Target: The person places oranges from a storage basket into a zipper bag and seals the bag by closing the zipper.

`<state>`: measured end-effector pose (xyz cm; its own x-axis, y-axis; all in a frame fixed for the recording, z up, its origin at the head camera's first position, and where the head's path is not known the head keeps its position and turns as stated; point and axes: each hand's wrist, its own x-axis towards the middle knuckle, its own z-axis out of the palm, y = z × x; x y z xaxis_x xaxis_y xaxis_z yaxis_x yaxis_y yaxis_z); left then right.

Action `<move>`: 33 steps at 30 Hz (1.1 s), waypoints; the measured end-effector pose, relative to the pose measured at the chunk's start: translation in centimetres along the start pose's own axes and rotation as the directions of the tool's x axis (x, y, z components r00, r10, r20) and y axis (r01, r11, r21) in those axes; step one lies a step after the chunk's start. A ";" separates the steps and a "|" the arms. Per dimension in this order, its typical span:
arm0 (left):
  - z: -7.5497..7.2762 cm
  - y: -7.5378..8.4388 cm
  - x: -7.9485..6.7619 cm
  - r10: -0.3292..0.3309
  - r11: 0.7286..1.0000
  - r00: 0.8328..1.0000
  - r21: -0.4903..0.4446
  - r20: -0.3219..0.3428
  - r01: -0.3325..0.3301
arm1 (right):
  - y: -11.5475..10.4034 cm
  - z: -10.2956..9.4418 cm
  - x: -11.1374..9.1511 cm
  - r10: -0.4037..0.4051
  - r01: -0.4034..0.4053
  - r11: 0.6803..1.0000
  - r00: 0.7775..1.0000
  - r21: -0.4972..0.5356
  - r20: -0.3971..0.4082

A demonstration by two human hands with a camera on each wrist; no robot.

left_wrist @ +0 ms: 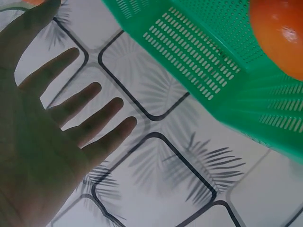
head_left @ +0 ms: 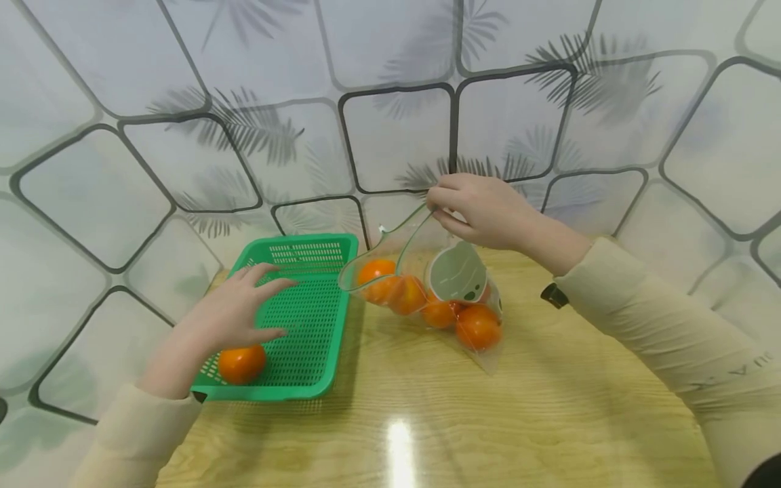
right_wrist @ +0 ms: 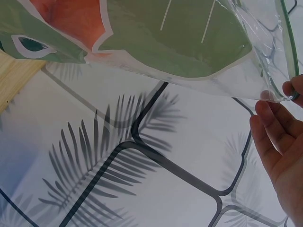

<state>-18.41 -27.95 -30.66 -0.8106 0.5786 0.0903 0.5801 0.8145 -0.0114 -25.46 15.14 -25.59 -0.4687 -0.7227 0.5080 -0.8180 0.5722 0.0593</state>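
My right hand (head_left: 482, 211) pinches the upper edge of a clear zip bag (head_left: 415, 247) with a green rim and a printed green patch. Several orange fruits (head_left: 478, 327), like oranges or mandarins, lie inside it, and its mouth gapes toward the left. In the right wrist view, fingertips (right_wrist: 267, 111) grip the corner of the bag. My left hand (head_left: 234, 308), fingers spread and holding nothing, hovers over the left side of a green plastic basket (head_left: 332, 369). Below that hand, one orange fruit (head_left: 242, 364) sits in the basket's near left corner.
A wooden table (head_left: 439, 420) carries the basket and the bag, which stand side by side. Behind and around it hangs a white covering (head_left: 396, 142) with dark rounded outlines and leaf prints. A small dark object (head_left: 554, 295) shows by the right sleeve.
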 end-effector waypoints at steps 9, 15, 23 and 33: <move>0.9 -0.8 -1.7 -0.032 0.999 0.999 -0.044 -0.001 0.032 | -0.1 0.0 -0.1 0.008 -0.008 1.000 1.000 0.000 0.012; 1.8 -1.6 -2.6 -0.062 0.995 0.998 -0.079 0.021 0.063 | -0.1 0.1 -0.1 0.005 -0.006 1.000 1.000 0.004 0.002; 2.7 -2.7 -3.8 -0.104 0.986 0.991 -0.120 0.082 0.114 | 0.1 0.1 -0.1 -0.002 0.002 1.000 1.000 0.001 -0.008; 3.9 -3.5 -4.9 -0.162 0.969 0.971 -0.155 0.177 0.190 | 0.1 0.1 0.1 -0.012 0.012 1.000 1.000 0.001 -0.011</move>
<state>-16.81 -33.49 -34.94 -0.8951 0.4373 -0.0869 0.4206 0.8929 0.1607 -25.64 15.05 -25.61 -0.4552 -0.7254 0.5164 -0.8239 0.5630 0.0646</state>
